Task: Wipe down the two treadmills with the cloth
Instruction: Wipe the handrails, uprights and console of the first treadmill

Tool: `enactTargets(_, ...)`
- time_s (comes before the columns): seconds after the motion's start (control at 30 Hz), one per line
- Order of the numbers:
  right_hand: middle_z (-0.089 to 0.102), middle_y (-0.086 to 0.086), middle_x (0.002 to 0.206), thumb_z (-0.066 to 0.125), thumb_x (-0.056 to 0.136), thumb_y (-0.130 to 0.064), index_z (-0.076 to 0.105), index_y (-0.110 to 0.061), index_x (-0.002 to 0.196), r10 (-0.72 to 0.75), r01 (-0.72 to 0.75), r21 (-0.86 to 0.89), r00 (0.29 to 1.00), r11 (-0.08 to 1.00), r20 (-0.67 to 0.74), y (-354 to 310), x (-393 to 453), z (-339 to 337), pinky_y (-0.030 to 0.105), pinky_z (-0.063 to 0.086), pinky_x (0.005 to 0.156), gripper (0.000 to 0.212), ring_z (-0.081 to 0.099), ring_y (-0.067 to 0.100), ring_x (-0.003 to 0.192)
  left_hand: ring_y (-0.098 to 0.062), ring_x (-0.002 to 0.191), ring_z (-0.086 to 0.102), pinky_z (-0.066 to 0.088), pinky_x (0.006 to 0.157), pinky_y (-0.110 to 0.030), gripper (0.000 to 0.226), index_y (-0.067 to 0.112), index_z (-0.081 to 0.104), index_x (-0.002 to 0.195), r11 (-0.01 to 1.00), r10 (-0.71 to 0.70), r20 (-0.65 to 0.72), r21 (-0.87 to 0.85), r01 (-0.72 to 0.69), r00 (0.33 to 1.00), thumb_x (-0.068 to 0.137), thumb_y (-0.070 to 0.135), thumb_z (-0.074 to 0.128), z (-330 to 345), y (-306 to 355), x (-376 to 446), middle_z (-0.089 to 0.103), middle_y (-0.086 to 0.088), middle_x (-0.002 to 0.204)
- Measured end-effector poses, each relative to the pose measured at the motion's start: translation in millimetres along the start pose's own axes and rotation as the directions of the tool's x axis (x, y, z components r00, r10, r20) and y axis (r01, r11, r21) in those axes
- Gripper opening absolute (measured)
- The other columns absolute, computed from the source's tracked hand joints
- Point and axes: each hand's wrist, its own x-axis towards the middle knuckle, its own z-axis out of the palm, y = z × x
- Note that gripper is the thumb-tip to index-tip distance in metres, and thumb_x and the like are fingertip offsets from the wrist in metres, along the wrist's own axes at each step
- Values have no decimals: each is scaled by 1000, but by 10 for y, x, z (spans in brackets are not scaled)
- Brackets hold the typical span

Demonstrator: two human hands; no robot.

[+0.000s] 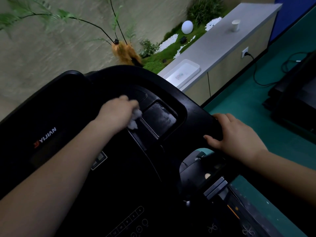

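Observation:
A black treadmill console (71, 117) fills the lower left and middle of the head view. My left hand (118, 112) grips a bunched white cloth (135, 119) and presses it on the console, beside a recessed tray (159, 118) with a wet sheen. My right hand (232, 134) holds the console's right edge, thumb on top, fingers curled around the rim. A second black treadmill (294, 98) shows partly at the right edge.
A grey counter (220, 43) runs behind the console with a white tray (183, 73) and a paper cup (236, 25) on it. Beyond it are fake grass, a white globe lamp (187, 27) and a potted plant (125, 52). Black cables (266, 72) lie on the green floor.

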Motion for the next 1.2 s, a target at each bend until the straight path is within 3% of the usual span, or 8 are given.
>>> enactTargets(0.2, 56, 1, 116, 57, 78, -60, 41, -25, 129, 0, 0, 3, 1000, 1000, 2, -1, -3, -5, 37, 52, 79, 64, 57, 24, 105, -18, 104, 55, 47, 84, -35, 28, 39, 51, 119, 972, 218, 265, -143, -185, 939, 92, 34, 48, 301, 526, -318, 55, 5, 112)
enactTargets(0.4, 55, 2, 115, 57, 78, -60, 40, -24, 129, 2, -2, 5, 1000, 1000, 5, 4, 4, 13, 38, 51, 79, 65, 57, 25, 104, -22, 79, 64, 55, 67, -25, 23, 25, 69, 92, 771, 117, 24, -632, -76, 993, 89, 5, 58, -68, 257, -314, 52, -3, 86)
enactTargets(0.53, 55, 1, 116, 57, 78, -60, 40, -25, 130, 6, -6, 13, 1000, 1000, 10, -3, 11, 6, 36, 51, 80, 64, 57, 24, 106, -34, 93, 56, 44, 77, -35, 32, 23, 68, 111, 972, 187, -355, -70, -225, 916, 85, 11, 53, -588, -315, -113, 59, -12, 108)
enactTargets(0.6, 54, 1, 117, 57, 78, -60, 40, -26, 130, 8, -9, 15, 1000, 1000, 14, -6, 9, 0, 35, 51, 80, 64, 56, 23, 106, -36, 96, 57, 45, 78, -42, 33, 30, 69, 111, 960, 279, -285, 62, -273, 917, 82, 19, 57, -605, -537, -18, 61, -9, 109)
enactTargets(0.67, 54, 1, 117, 57, 78, -60, 39, -25, 131, 8, -8, 14, 1000, 1000, 14, -10, 10, -8, 37, 51, 80, 65, 56, 23, 106, -34, 108, 56, 41, 88, -44, 34, 36, 60, 121, 951, 256, -48, 195, -242, 966, 89, 29, 55, -407, -605, 60, 61, -6, 118)
enactTargets(0.8, 54, 1, 117, 57, 79, -59, 39, -26, 131, 14, -14, -1, 1000, 1000, 13, -16, 2, -11, 37, 52, 80, 65, 57, 24, 106, -31, 107, 55, 36, 94, -42, 36, 27, 55, 121, 970, 187, -40, 163, -178, 982, 93, 42, 37, -132, -535, 21, 63, -8, 114)
enactTargets(0.97, 55, 1, 114, 58, 79, -59, 42, -24, 129, 7, -7, -8, 1000, 1000, -3, -17, 7, -5, 34, 49, 77, 63, 57, 23, 104, -32, 93, 59, 44, 84, -42, 41, 22, 63, 95, 923, 353, -43, 182, -340, 935, 83, 47, 33, 163, -156, -257, 66, -6, 95)
enactTargets(1.2, 55, 2, 117, 56, 79, -60, 42, -23, 128, -5, 4, -16, 1000, 1000, -23, 4, -5, 17, 35, 50, 77, 63, 57, 24, 104, -22, 90, 57, 42, 89, -40, 31, 21, 62, 94, 905, 426, -117, 50, -423, 897, 86, 37, 37, 525, 391, -704, 62, 3, 89)
